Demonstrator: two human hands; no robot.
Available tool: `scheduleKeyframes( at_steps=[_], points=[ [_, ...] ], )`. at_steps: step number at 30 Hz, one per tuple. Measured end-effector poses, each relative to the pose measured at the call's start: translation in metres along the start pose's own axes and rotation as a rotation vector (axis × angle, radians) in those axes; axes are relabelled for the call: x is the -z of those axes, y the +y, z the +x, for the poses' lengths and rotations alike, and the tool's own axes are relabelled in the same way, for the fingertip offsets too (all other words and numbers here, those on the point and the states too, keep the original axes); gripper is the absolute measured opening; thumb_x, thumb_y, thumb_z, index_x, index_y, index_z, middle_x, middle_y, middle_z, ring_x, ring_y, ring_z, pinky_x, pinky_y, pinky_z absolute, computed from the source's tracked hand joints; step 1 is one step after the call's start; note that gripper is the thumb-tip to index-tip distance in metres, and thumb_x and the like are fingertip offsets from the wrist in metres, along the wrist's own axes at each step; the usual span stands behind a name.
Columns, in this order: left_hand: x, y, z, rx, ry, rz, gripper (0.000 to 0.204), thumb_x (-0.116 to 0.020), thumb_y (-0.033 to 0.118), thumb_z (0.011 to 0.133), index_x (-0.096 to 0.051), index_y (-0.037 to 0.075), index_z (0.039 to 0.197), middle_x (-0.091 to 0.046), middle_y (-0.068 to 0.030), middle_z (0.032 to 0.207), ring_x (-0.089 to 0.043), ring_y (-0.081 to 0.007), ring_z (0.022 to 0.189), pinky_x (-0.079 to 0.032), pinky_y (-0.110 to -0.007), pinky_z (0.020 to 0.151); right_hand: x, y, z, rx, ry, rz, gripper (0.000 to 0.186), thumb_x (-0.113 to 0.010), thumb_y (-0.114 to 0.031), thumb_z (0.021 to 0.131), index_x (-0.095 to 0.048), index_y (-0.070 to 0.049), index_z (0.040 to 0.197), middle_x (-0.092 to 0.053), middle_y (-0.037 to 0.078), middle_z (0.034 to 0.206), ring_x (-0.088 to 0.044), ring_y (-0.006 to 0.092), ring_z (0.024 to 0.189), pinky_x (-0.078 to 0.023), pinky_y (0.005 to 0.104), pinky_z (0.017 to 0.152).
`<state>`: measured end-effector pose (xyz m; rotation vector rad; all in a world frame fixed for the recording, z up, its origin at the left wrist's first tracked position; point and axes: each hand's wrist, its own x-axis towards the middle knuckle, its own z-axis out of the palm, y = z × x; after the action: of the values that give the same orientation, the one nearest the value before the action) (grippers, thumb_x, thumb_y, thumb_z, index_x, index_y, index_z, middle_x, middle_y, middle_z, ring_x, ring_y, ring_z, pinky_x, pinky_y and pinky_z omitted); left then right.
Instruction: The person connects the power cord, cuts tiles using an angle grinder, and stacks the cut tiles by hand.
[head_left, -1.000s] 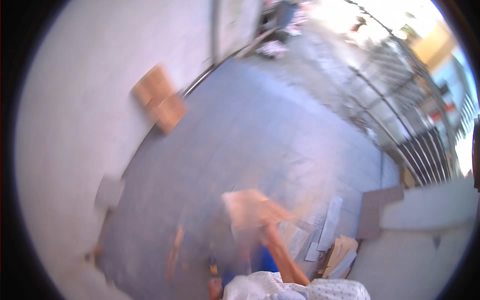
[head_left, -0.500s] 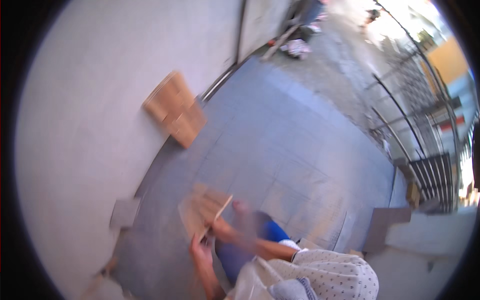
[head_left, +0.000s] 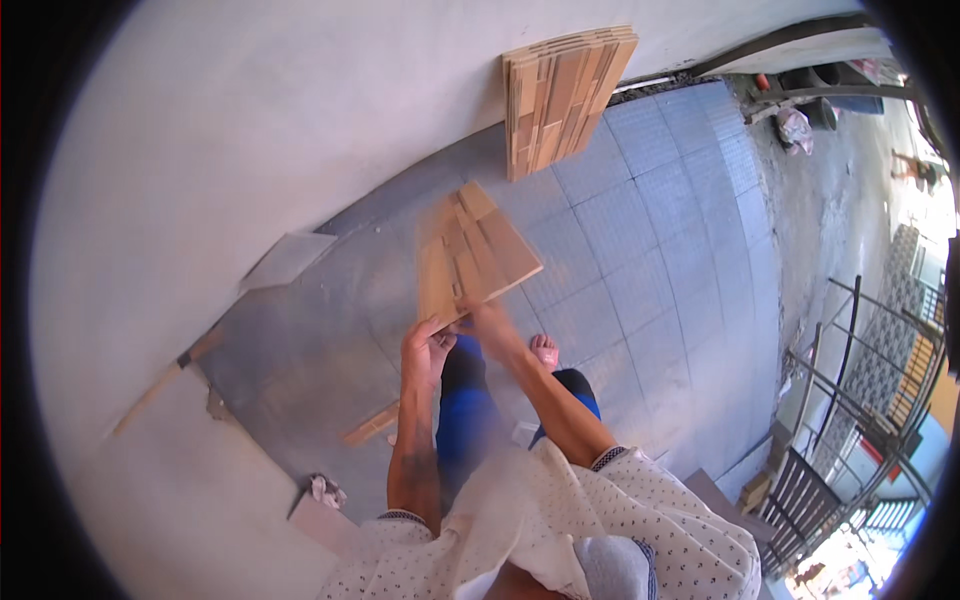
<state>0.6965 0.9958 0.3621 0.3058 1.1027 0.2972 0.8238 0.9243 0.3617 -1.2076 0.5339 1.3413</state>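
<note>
My left hand (head_left: 428,347) grips the near edge of a wall tile (head_left: 480,245) with a brown wood-strip pattern, its fingers curled round the lower corner. The tile is tilted in front of my legs, patterned face up. My right hand (head_left: 488,328), blurred by motion, is closed against the same near edge, right beside the left. A small dark spot shows between the hands, too small to name. Beyond them, a stack of similar tiles (head_left: 565,100) stands on edge, leaning against the wall.
Grey square tiles cover the floor (head_left: 640,270). A plain grey tile (head_left: 288,262) leans at the wall's foot, and a hammer-like tool (head_left: 165,385) lies at left. A narrow tile strip (head_left: 372,424) lies by my left forearm. Metal frames (head_left: 850,370) stand at right.
My view has swung, so the stack and held tile appear farther right and the left floor shows more. Both hands stay at the tile's edge, with its patterned face now more in sight.
</note>
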Motion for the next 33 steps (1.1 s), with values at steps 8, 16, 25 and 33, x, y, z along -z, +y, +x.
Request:
scheduleKeyframes(
  at_steps=[8, 16, 25, 33],
  points=[
    [-0.008, 0.083, 0.088, 0.04, -0.038, -0.016, 0.028, -0.064, 0.015, 0.088, -0.061, -0.001, 0.111, -0.067, -0.0096, 0.101, -0.064, -0.0168, 0.082, -0.051, -0.029, 0.074, -0.075, -0.053, 0.077, 0.074, 0.062, -0.007, 0.036, -0.059, -0.015, 0.09, -0.05, 0.001, 0.12, -0.056, 0.017, 0.111, -0.061, 0.0241, 0.096, -0.058, 0.0344, 0.073],
    [-0.011, 0.14, 0.12, 0.067, -0.031, -0.01, 0.03, -0.064, 0.018, 0.088, -0.06, -0.001, 0.112, -0.067, -0.0083, 0.103, -0.061, -0.0153, 0.085, -0.049, -0.03, 0.075, -0.127, -0.069, 0.116, -0.01, 0.062, -0.007, 0.042, -0.061, -0.019, 0.088, -0.046, -0.002, 0.123, -0.056, 0.012, 0.106, -0.062, 0.0228, 0.096, -0.059, 0.0359, 0.07],
    [-0.06, 0.188, 0.169, -0.207, 0.292, 0.169, 0.033, -0.065, 0.031, 0.089, -0.059, 0.004, 0.107, -0.063, -0.0048, 0.093, -0.059, -0.0121, 0.082, -0.046, -0.026, 0.07, -0.175, -0.127, 0.15, 0.028, -0.046, -0.04, 0.078, -0.071, -0.024, 0.086, -0.02, -0.002, 0.141, -0.057, 0.017, 0.111, -0.067, 0.0244, 0.082, -0.058, 0.0432, 0.078],
    [-0.088, 0.236, 0.212, -0.395, 0.301, 0.276, 0.051, -0.072, 0.04, 0.086, -0.057, 0.002, 0.117, -0.063, -0.0142, 0.102, -0.065, -0.0201, 0.089, -0.045, -0.026, 0.065, -0.135, -0.187, 0.168, 0.333, -0.068, -0.039, 0.117, -0.072, -0.031, 0.089, 0.026, -0.01, 0.149, -0.052, 0.024, 0.129, -0.061, 0.0324, 0.107, -0.053, 0.05, 0.085]
  ],
)
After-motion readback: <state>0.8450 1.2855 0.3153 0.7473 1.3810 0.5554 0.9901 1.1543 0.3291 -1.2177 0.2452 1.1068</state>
